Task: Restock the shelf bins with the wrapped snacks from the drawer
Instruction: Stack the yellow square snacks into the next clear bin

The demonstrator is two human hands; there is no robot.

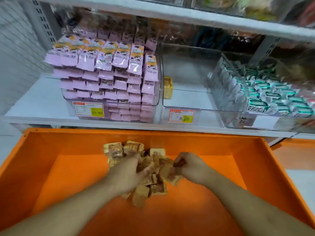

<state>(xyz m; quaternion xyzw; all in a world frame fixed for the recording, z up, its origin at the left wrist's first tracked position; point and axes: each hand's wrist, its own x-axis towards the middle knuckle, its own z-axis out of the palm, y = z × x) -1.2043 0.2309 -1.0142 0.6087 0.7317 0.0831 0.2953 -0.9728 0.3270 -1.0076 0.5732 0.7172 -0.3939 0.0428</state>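
Observation:
A heap of golden-brown wrapped snacks (pixel 154 189) lies in the middle of the orange drawer (pixel 238 210). My left hand (pixel 127 174) presses down into the left side of the heap, fingers curled among the packets. My right hand (pixel 190 165) is closed on packets at the heap's right edge. Above the drawer, the middle clear shelf bin (pixel 185 106) holds only one yellow wrapped snack (pixel 167 87) at its left wall.
A clear bin full of pink wrapped snacks (pixel 109 72) stands at the left with a price tag (pixel 88 109). A bin of white-and-green packets (pixel 265 92) stands at the right. A white shelf board (pixel 170 12) overhangs the bins.

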